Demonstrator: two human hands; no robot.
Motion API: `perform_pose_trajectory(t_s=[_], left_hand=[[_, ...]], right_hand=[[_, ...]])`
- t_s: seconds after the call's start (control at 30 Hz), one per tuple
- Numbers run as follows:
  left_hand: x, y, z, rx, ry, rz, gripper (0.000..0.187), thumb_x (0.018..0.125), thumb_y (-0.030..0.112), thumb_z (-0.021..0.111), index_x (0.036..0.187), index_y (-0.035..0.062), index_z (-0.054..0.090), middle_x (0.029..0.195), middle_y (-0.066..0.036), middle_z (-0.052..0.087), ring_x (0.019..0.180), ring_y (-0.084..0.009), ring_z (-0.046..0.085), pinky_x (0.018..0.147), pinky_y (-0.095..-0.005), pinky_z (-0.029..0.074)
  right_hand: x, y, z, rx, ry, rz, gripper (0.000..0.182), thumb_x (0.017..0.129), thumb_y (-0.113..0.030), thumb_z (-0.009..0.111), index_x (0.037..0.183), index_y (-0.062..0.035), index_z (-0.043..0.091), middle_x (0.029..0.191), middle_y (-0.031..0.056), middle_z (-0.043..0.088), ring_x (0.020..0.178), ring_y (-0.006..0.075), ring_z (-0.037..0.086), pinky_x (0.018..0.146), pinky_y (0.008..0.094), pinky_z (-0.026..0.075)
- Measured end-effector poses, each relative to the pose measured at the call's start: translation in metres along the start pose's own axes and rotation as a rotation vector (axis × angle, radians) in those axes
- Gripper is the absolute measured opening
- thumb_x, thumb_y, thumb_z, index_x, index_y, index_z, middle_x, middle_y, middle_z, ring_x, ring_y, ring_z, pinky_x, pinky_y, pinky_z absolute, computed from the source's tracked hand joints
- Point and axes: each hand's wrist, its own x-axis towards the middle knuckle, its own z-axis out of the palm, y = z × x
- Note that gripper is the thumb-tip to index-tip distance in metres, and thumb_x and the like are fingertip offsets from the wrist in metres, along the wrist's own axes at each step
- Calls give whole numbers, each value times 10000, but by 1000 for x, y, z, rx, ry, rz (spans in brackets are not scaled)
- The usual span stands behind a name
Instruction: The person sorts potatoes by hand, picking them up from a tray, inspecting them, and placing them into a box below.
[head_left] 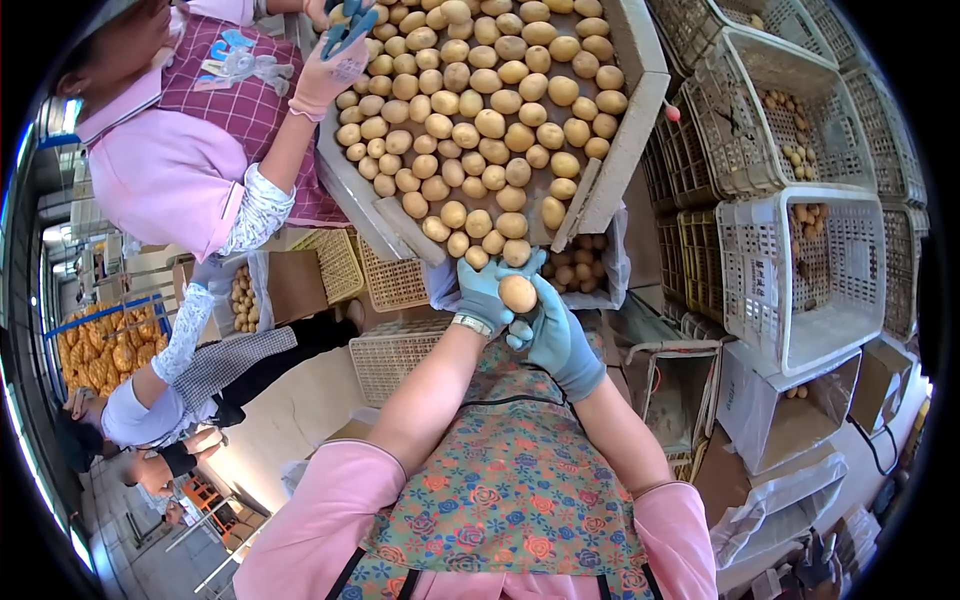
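A single potato [517, 293] sits between my gloved hands, just beyond the lower end of the sorting table [630, 140]. My right hand [562, 345], in a blue-grey glove, is closed on this potato, thumb at its side and fingers curled beneath. Beside it, my left hand [481, 292] wears a similar glove, its fingers stretched across behind the potato, close to the table's lowest potatoes. Whether those fingers touch the held potato is hard to see. Many loose potatoes [490, 123] cover the table.
Below the table's end stands a lined container [617, 265] with potatoes. A co-worker [190, 130] handles potatoes at the upper left; another person [170, 400] bends behind. White plastic crates [800, 285] are stacked at right, and a yellow crate [392, 280] stands at left.
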Motion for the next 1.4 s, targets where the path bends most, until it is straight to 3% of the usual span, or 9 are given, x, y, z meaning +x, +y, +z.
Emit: perform_pose_trajectory(t_s=[0.3, 0.4, 0.47, 0.63, 0.7, 0.87, 1.0, 1.27, 1.4], left_hand=[[16, 8, -8, 0, -6, 62, 686, 1049, 577, 372, 1600, 173, 321, 1678, -83, 286, 1530, -370, 261, 1169, -726, 288], [4, 8, 8, -236, 91, -1, 669, 1052, 575, 371, 1594, 185, 336, 1669, -81, 297, 1519, -368, 285, 1167, -727, 295], [9, 10, -2, -255, 32, -1, 661, 1053, 574, 369, 1589, 187, 343, 1660, -79, 314, 1512, -365, 303, 1172, -714, 299], [11, 12, -21, -262, 9, 29, 624, 1063, 529, 371, 1588, 192, 347, 1637, -78, 369, 1505, -340, 331, 1166, -674, 322], [10, 16, -28, -203, 49, 34, 659, 1047, 546, 377, 1584, 164, 356, 1625, -104, 386, 1494, -342, 348, 1181, -612, 327], [7, 16, -60, 175, 34, 94, 720, 1013, 606, 380, 1565, 144, 398, 1601, -133, 423, 1475, -355, 380, 1206, -537, 317], [-2, 20, -32, -77, 352, 59, 761, 991, 683, 356, 1570, 190, 382, 1592, -111, 436, 1445, -372, 423, 1186, -579, 324], [-5, 16, -17, -221, 174, -17, 738, 1018, 626, 330, 1599, 171, 342, 1648, -165, 324, 1512, -436, 301, 1179, -700, 276], [-8, 19, -13, -285, 103, -60, 735, 1018, 634, 357, 1596, 179, 338, 1661, -169, 279, 1521, -443, 276, 1137, -787, 264]], right_hand=[[-159, -3, -221, 197, 815, -557, 373, 1028, -475, 577, 1201, -156, 666, 890, 19, 674, 619, 106, 595, 502, 218, 492], [-233, 1, -277, 311, 1198, -656, 459, 1023, -512, 560, 1305, -151, 594, 1332, 91, 599, 1287, 225, 551, 1032, 389, 500], [-224, -14, -254, 383, 1373, -535, 533, 1034, -490, 545, 1427, -130, 529, 1419, 101, 561, 1359, 260, 511, 1082, 406, 465], [-59, -35, -30, -1180, 737, -523, 287, 1036, -126, 603, 1290, -11, 670, 1185, 82, 708, 1042, 179, 684, 911, 332, 531], [20, -35, 3, -1685, 310, -953, 310, 970, -112, 655, 1268, -29, 678, 1070, 136, 726, 958, 281, 692, 843, 393, 541], [185, -22, 31, -2564, 484, -581, 361, 926, -114, 633, 1284, -74, 601, 1198, 108, 679, 960, 252, 737, 790, 376, 600], [205, -10, 33, -2578, 658, -334, 323, 912, -109, 642, 1230, -70, 599, 1159, 113, 667, 962, 267, 736, 710, 391, 607], [86, -88, 54, -2048, -2, -1155, 209, 875, -102, 690, 1076, -116, 634, 1035, 115, 665, 869, 314, 702, 718, 370, 581], [9, -192, 23, -1497, 1107, -1367, 307, 931, -34, 635, 1237, -5, 645, 992, 98, 674, 911, 261, 666, 823, 364, 548]])
